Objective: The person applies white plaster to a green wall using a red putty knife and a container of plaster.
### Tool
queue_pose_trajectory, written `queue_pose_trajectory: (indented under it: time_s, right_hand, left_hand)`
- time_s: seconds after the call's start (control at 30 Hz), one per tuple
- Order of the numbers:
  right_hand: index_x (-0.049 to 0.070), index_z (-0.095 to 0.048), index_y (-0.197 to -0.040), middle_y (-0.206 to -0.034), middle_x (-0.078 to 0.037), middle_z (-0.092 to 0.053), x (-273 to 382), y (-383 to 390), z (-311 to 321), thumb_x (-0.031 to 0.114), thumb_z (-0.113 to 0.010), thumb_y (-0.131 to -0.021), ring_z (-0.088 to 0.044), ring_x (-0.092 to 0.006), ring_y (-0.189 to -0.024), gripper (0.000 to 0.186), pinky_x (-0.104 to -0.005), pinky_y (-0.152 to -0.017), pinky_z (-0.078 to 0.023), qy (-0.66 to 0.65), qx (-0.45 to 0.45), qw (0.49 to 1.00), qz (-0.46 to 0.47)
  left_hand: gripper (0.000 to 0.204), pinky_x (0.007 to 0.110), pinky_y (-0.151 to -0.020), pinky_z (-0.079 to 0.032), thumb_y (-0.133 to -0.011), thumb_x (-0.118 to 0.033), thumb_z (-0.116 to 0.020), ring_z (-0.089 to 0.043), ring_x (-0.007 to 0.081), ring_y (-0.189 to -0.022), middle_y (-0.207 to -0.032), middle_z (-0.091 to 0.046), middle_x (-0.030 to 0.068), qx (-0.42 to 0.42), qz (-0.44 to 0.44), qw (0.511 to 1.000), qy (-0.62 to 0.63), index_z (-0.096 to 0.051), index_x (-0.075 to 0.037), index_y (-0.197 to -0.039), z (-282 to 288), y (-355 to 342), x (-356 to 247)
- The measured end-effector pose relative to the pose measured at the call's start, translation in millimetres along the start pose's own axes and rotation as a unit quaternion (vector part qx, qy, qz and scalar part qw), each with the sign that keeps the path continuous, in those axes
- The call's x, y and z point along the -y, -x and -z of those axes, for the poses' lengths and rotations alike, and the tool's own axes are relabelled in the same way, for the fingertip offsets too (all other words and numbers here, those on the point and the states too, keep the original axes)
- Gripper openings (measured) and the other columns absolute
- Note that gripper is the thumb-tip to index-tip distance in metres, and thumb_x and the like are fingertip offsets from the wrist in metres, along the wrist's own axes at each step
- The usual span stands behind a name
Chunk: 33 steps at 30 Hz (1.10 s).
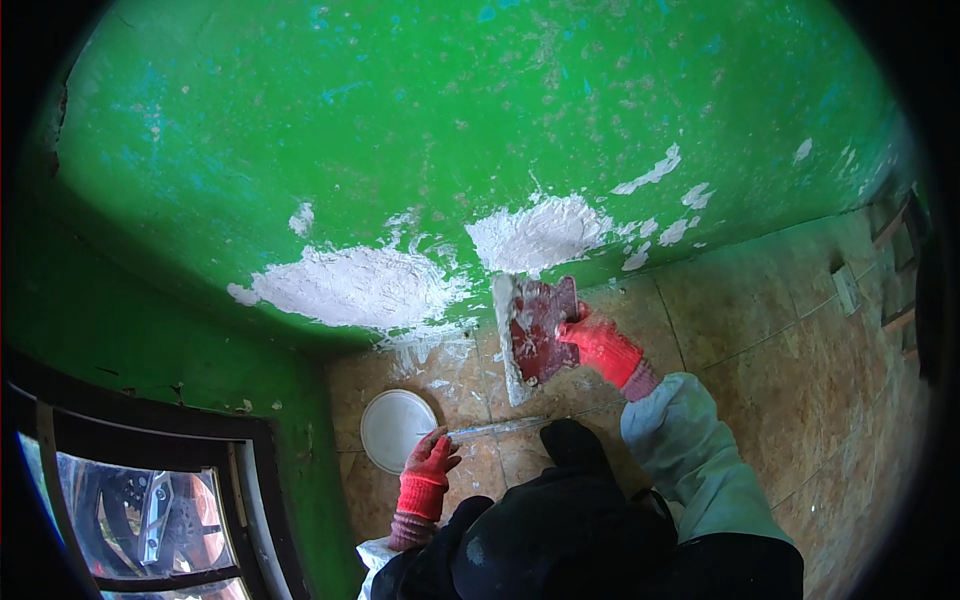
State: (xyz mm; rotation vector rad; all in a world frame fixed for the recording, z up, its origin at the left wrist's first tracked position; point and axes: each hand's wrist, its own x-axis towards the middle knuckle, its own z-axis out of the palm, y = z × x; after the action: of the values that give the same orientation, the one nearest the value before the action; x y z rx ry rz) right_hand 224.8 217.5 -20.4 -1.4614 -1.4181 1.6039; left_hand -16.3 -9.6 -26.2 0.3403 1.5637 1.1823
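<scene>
My right hand (605,348), in a red glove, is closed on the edge of a wide dark-red putty knife (543,330). White putty coats the blade's left edge and smears its face. The blade is close to the foot of the green wall (400,150), just below a rough white putty patch (545,233). Another, larger patch (350,287) spreads to its left. My left hand (427,475), also red-gloved, hangs low with fingers apart, beside a round white bucket or lid (392,425); which it is, I cannot tell.
A thin pale strip (500,426) lies across the tan tiled floor (740,370) near my left hand. At the lower left is a dark-framed window (140,430), with a vehicle wheel visible through it. Wooden pieces (898,320) stand at the far right, near a small block (845,290).
</scene>
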Motion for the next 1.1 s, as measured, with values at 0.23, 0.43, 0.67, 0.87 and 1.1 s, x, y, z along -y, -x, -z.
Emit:
queue_pose_trajectory:
  time_s: [0.23,0.43,0.67,0.87,1.1]
  right_hand:
    - [0.007,-0.058,-0.097,-0.089,0.002,-0.058,-13.4,-26.1,77.6,0.002,-0.058,-0.077,-0.052,-0.0075,-0.080,0.021,-0.0237,-0.072,-0.044,-0.141,-0.102,0.964,0.203]
    - [0.006,-0.060,-0.094,-0.083,0.002,-0.060,-32.3,-76.6,109.8,0.006,-0.060,-0.075,-0.053,-0.0084,-0.073,0.018,-0.0237,-0.068,-0.044,-0.105,-0.183,0.959,0.191]
    - [0.005,-0.058,-0.096,-0.082,0.001,-0.060,-35.3,-59.1,125.8,0.003,-0.062,-0.072,-0.053,-0.0091,-0.070,0.024,-0.0238,-0.062,-0.044,-0.165,-0.264,0.943,0.114]
    - [0.006,-0.059,-0.093,-0.082,0.001,-0.060,-31.9,-43.9,100.8,0.005,-0.062,-0.074,-0.053,-0.0086,-0.069,0.019,-0.0247,-0.061,-0.044,-0.158,-0.206,0.947,0.187]
    - [0.005,-0.058,-0.094,-0.082,-0.002,-0.061,-23.0,-48.9,84.1,0.012,-0.063,-0.074,-0.054,-0.0126,-0.071,0.021,-0.0270,-0.065,-0.044,-0.151,-0.301,0.928,0.163]
  left_hand:
    - [0.040,0.032,-0.070,-0.052,-0.085,-0.018,-0.057,-0.059,0.0228,-0.088,-0.102,-0.057,0.0109,-0.020,0.007,0.999,0.042,-0.046,-0.001,-0.119,2.0,-1.8,3.5]
    - [0.039,0.035,-0.080,-0.049,-0.089,-0.023,-0.050,-0.056,0.0247,-0.095,-0.112,-0.051,0.0120,-0.012,0.018,1.000,-0.020,-0.044,0.000,-0.120,-2.3,2.0,-1.4]
    - [0.036,0.034,-0.078,-0.049,-0.089,-0.022,-0.050,-0.056,0.0239,-0.093,-0.114,-0.052,0.0108,-0.030,0.020,0.999,-0.025,-0.046,-0.001,-0.118,3.1,9.1,-3.9]
    - [0.035,0.034,-0.078,-0.050,-0.089,-0.022,-0.050,-0.056,0.0235,-0.093,-0.114,-0.052,0.0102,-0.015,0.023,1.000,-0.014,-0.046,-0.002,-0.117,3.8,6.3,-2.3]
    - [0.034,0.035,-0.077,-0.050,-0.089,-0.022,-0.051,-0.056,0.0232,-0.092,-0.114,-0.053,0.0095,-0.041,0.018,0.999,-0.002,-0.047,-0.002,-0.116,8.1,8.1,-1.3]
